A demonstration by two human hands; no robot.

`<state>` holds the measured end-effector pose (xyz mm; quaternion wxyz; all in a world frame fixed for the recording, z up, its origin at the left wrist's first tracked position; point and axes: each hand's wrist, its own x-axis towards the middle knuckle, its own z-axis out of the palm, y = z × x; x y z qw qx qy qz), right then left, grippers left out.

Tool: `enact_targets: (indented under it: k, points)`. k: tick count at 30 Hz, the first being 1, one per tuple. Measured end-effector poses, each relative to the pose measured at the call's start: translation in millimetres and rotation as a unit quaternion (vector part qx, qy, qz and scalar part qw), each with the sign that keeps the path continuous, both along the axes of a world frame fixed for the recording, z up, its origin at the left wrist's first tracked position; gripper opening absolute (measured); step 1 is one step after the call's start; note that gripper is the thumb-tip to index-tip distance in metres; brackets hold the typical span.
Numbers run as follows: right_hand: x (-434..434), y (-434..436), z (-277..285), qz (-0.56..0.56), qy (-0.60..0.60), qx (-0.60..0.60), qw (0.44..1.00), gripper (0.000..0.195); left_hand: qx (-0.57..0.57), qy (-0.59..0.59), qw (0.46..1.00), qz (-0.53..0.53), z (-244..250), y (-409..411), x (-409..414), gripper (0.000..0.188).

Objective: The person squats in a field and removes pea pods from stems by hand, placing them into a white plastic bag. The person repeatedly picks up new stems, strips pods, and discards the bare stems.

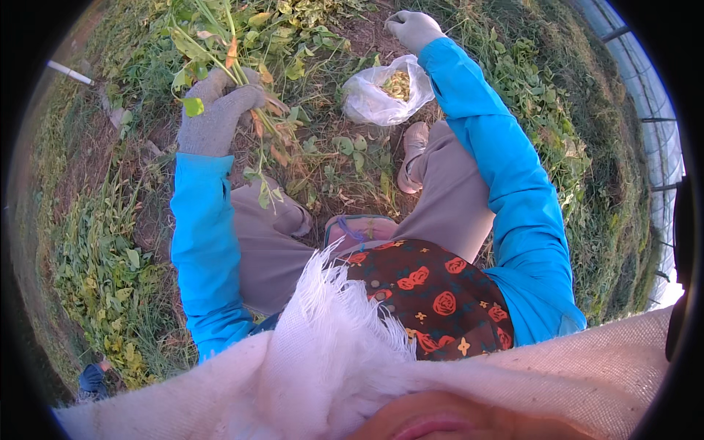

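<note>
My left hand [217, 110], in a grey knitted glove, is closed around the stems of an uprooted leafy plant [234, 60] with green and yellowed leaves. The stems run up past the top of the view, and dry leaves hang below the fist. My right hand [415, 28], in a pale glove, is at the top, its thumb and fingertips close together; whether something small is between them I cannot tell. Below it, a translucent plastic bag [374, 102] stands open on the ground with bean pods [398, 86] inside.
A pink seat pad [360, 228] with a purple string lies between my legs. Leafy plants [104, 275] lie in rows on both sides. Plastic sheeting on a frame [654, 110] curves along the right. A white rod [70, 72] is at upper left. Part of a person's dark sleeve [92, 380] shows at lower left.
</note>
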<state>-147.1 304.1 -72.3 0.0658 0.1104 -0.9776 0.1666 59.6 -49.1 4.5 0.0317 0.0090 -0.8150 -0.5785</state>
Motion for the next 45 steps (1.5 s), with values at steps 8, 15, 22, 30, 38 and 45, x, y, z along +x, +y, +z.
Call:
enact_targets:
  k: [8, 15, 22, 30, 38, 45]
  points:
    - [134, -131, 65, 0.309, -0.322, -0.215, 0.868, 0.054, 0.205, 0.032, 0.971, 0.116, -8, -8, -11, 0.017]
    - [146, -155, 50, 0.258, -0.255, -0.145, 0.92, 0.056, 0.203, 0.081, 0.96, 0.175, -3, 2, -15, 0.025]
    - [144, -138, 64, 0.21, -0.336, -0.287, 0.872, 0.024, 0.146, 0.079, 0.966, 0.2, 12, 11, -8, 0.029]
    - [164, -150, 67, 0.213, -0.166, -0.163, 0.949, 0.035, 0.103, 0.043, 0.975, 0.194, 13, 8, -11, 0.032]
    - [160, -167, 60, 0.221, -0.338, -0.326, 0.855, 0.035, 0.165, 0.102, 0.959, 0.205, 6, 9, -15, 0.03]
    - [161, -163, 65, 0.137, -0.386, -0.326, 0.852, 0.039, 0.157, 0.088, 0.963, 0.203, 9, 4, -13, 0.03]
